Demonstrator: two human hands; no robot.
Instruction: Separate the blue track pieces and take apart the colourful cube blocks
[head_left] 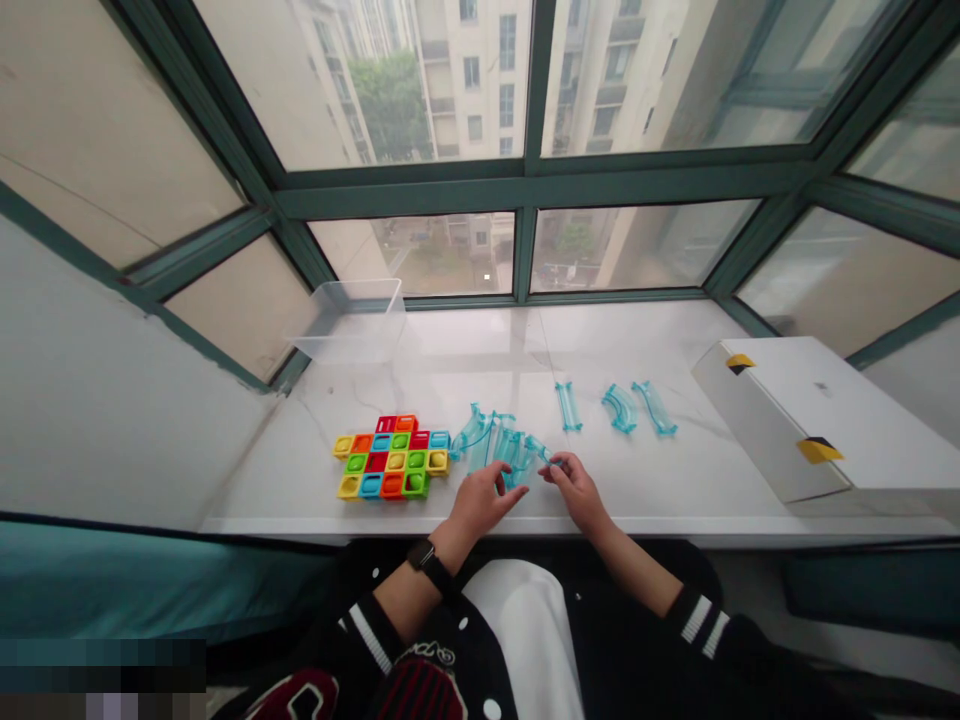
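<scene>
A loose pile of translucent blue toy track pieces (486,440) lies on the white sill in front of me. My left hand (480,497) is at the near edge of this pile, its thumb and fingers apart with nothing seen between them. At the pile's right side, my right hand (574,492) pinches the end of a blue track piece (537,447). Left of the pile sits a flat cluster of red, orange, yellow, green and blue toy blocks (390,460). Farther right lie a straight track piece (568,407), a curved track piece (619,409) and another long one (655,408).
A clear plastic bin (352,325) stands at the back left, against the window. On the right is a large white box (832,410) with yellow-and-black tabs. The white sill (480,524) ends just in front of my body.
</scene>
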